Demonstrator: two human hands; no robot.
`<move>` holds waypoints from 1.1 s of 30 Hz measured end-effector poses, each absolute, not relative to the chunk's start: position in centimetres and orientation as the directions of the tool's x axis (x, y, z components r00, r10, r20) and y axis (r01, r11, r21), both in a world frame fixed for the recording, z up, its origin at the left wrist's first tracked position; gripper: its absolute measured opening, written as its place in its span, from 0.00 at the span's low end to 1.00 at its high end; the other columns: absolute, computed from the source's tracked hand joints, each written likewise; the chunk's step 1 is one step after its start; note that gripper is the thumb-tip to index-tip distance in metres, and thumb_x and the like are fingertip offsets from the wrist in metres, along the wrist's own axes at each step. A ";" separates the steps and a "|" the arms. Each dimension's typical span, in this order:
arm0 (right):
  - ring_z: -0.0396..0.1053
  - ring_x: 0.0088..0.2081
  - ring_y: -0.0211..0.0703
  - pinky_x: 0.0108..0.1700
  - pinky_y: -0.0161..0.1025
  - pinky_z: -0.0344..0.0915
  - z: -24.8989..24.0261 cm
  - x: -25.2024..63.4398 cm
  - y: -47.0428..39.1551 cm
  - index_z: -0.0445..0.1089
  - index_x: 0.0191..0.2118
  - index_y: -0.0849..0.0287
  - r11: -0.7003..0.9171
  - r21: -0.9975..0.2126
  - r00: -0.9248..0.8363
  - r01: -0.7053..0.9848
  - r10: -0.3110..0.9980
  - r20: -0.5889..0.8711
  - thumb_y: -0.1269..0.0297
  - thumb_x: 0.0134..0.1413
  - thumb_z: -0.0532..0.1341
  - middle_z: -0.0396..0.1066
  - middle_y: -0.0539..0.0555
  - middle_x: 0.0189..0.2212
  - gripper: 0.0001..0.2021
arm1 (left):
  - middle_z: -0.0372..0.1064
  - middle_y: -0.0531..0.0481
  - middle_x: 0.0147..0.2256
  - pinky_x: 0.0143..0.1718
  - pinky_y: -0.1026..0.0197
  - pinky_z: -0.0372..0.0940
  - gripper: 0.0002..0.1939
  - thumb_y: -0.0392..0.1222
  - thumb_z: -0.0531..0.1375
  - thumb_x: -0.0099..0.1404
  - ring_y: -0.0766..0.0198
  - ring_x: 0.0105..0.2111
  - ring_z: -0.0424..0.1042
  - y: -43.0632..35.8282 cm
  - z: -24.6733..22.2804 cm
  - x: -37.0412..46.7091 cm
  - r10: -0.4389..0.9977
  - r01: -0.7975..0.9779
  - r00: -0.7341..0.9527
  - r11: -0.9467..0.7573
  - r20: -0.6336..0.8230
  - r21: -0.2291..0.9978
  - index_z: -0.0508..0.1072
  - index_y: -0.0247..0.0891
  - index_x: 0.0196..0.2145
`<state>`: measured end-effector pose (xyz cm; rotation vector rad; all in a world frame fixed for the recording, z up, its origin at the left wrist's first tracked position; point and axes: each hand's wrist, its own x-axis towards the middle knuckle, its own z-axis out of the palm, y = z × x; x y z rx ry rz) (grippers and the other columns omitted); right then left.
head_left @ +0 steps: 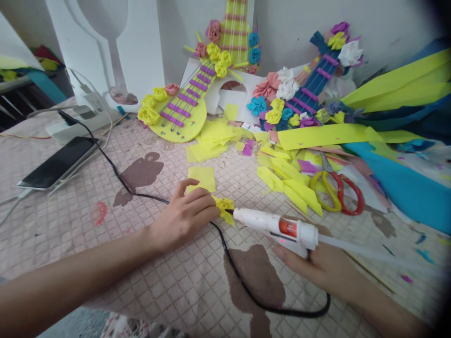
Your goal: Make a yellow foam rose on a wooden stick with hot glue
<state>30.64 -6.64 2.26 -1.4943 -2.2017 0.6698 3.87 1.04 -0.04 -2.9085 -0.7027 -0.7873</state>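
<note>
My left hand (192, 211) is closed on a small yellow crepe paper flower (224, 206) low over the table, its fingers hiding part of it. From the right, my right hand (317, 265) grips a white glue gun (259, 219), whose nozzle points left and meets the flower. A clear glue stick (355, 246) sticks out of the gun's back end, and a small red light shows on its body. The black cord (246, 287) loops below the gun and passes under my left hand. Just behind that hand lies a square of yellow paper (202, 178).
Paper guitars (197, 112) trimmed with flowers stand against the wall. Red and yellow scissors (340, 190) lie among yellow strips (289, 183) at right, beside blue crepe paper (401, 183). At left are a phone (58, 162) and a power strip (82, 124) with cables.
</note>
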 end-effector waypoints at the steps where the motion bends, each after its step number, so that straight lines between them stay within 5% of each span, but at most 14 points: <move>1: 0.64 0.21 0.37 0.23 0.34 0.61 2.3 30.5 -6.7 0.62 0.26 0.55 0.320 -0.585 -0.356 0.745 0.933 0.057 0.60 0.55 0.56 0.64 0.46 0.19 0.09 | 0.72 0.52 0.34 0.51 0.50 0.53 0.10 0.33 0.50 0.69 0.64 0.39 0.68 1.1 0.0 3.9 0.414 0.438 0.767 -0.896 0.491 0.070 0.70 0.39 0.37; 8: 0.67 0.25 0.40 0.24 0.36 0.62 2.2 30.3 -6.8 0.65 0.33 0.56 0.321 -0.562 -0.387 0.763 0.922 0.002 0.60 0.55 0.56 0.69 0.49 0.24 0.06 | 0.73 0.54 0.34 0.51 0.50 0.53 0.07 0.33 0.53 0.68 0.65 0.38 0.68 1.1 -0.1 3.9 0.423 0.444 0.766 -0.893 0.484 0.077 0.69 0.40 0.36; 33: 0.67 0.24 0.40 0.24 0.37 0.60 2.2 30.0 -6.9 0.62 0.29 0.54 0.290 -0.541 -0.387 0.790 0.919 -0.072 0.58 0.58 0.53 0.68 0.48 0.23 0.09 | 0.72 0.54 0.33 0.51 0.50 0.53 0.06 0.34 0.53 0.68 0.65 0.38 0.68 1.0 -0.2 4.2 0.428 0.449 0.755 -0.889 0.496 0.083 0.69 0.39 0.35</move>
